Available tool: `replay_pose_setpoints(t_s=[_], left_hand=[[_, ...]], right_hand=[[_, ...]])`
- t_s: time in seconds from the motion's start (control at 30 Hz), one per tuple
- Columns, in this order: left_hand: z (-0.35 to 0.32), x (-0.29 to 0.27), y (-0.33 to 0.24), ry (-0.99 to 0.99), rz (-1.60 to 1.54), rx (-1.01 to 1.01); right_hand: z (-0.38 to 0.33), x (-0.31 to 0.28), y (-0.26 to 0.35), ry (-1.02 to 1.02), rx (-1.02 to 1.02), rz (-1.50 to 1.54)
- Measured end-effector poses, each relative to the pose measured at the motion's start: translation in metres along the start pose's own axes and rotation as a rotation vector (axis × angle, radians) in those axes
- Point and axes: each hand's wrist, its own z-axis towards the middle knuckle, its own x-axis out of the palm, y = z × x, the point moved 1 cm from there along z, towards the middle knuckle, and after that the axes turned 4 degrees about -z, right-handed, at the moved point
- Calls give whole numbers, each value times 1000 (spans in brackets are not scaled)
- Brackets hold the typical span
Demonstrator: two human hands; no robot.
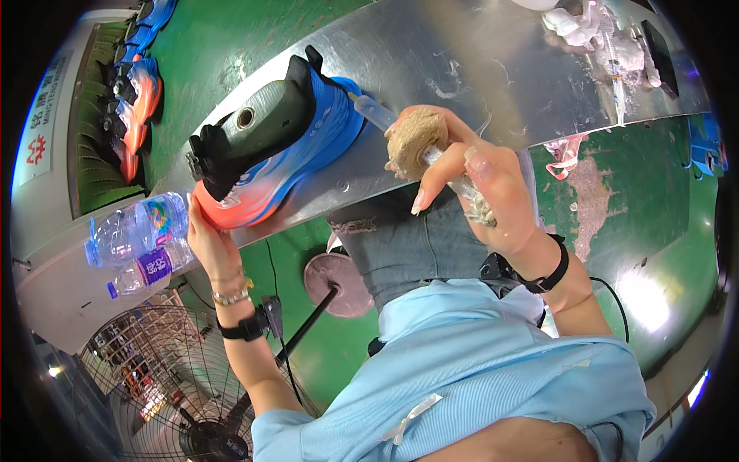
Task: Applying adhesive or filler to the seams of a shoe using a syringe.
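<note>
A running shoe (319,146), blue at the heel and orange at the toe, lies on its side on the metal table with a dark green shoe last (265,123) inside it. My left hand (209,239) is closed on the shoe's toe, its fingers partly hidden behind it. My right hand (493,181) grips a clear syringe (375,113) with a tan, crumbly-looking wad (418,141) wrapped round it. Its thin tip points at the shoe's heel; I cannot tell whether it touches. More whitish wrapping shows at the syringe's rear, under my fingers.
The metal table (416,58) bears glue-like smears. At its far right lie another syringe (614,65), crumpled white material (577,27) and a dark flat object (660,58). Two plastic bottles (138,227) stand left, above a fan (162,377). Several shoes (138,108) line a green conveyor (100,115).
</note>
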Motion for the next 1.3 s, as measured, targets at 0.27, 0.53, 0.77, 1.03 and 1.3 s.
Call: replay_pose_setpoints(t_s=[0.27,0.53,0.77,1.03,1.3], left_hand=[[-104,-26,-12,120,5,-437],[-148,-18,36,528,-297,-596],[-155,20,49,582,-422,-624],[-165,61,67,706,-703,-711],[-160,145,81,910,-1098,-773]], right_hand=[[-5,5,-2,13,-88,34],[-14,12,8,-41,50,293],[-28,15,22,51,42,193],[-50,9,63,173,4,-190],[-54,15,119,-223,367,-39]])
